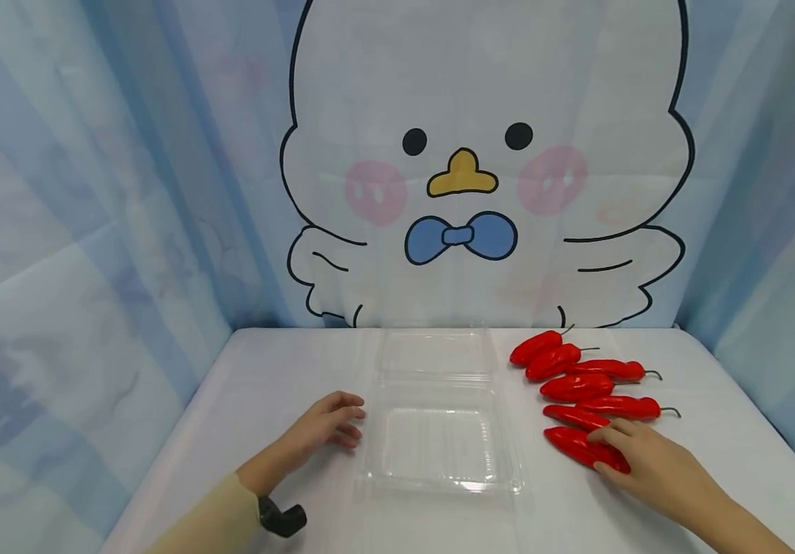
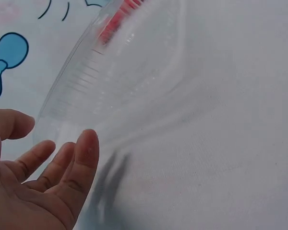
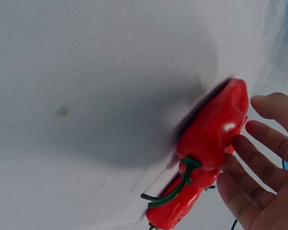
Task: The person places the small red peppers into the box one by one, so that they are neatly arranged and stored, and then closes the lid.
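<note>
Beside the left edge of a clear plastic clamshell box [image 1: 439,446], my left hand [image 1: 324,423] is held with loosely bent fingers and nothing in them. The left wrist view has the same hand [image 2: 48,177] close to the box's clear wall [image 2: 81,72]. At the right, my right hand [image 1: 653,465] reaches over the nearest red chili pepper [image 1: 580,446]. In the right wrist view, its fingers [image 3: 252,155] are spread alongside the pepper [image 3: 216,127], not wrapped round it; whether they touch it I cannot tell. The pepper's green stem [image 3: 175,189] is visible there.
Several more red peppers [image 1: 577,386] lie in a loose column behind the nearest one, right of the box. The box's lid half [image 1: 435,354] lies folded back toward the rear. A printed curtain [image 1: 480,92] hangs behind the white table [image 1: 286,362].
</note>
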